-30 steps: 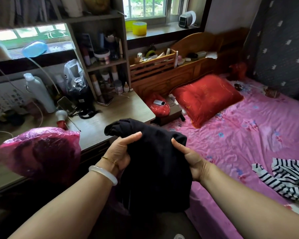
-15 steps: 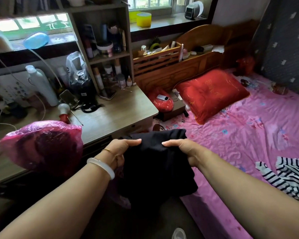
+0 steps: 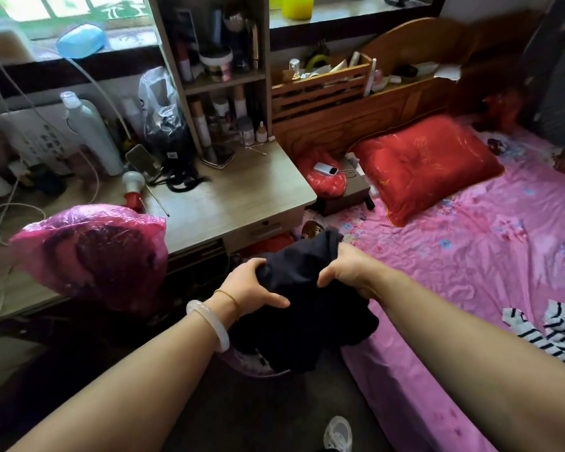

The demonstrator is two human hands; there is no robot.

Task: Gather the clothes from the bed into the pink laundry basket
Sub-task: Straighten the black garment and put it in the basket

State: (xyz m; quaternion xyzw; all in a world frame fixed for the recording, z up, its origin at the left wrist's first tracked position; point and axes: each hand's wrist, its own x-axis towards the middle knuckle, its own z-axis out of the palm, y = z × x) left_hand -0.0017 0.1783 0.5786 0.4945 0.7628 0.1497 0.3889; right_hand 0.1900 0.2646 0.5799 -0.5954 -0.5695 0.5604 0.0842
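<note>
Bunched black cloth garment (image 3: 302, 298) now lower than before, over pink laundry basket (image 3: 245, 362), left hand (image 3: 253, 287) and right hand (image 3: 346, 272) both clenched on it.

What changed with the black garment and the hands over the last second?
Both hands, left hand and right hand, bunched the black garment and lowered it toward the pink basket. Both kept their grip. The striped top stayed on the bed.

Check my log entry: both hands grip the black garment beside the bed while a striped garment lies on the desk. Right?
Not quite. In the head view the striped garment lies on the bed, not the desk. The left hand and right hand do grip the black garment.
</note>
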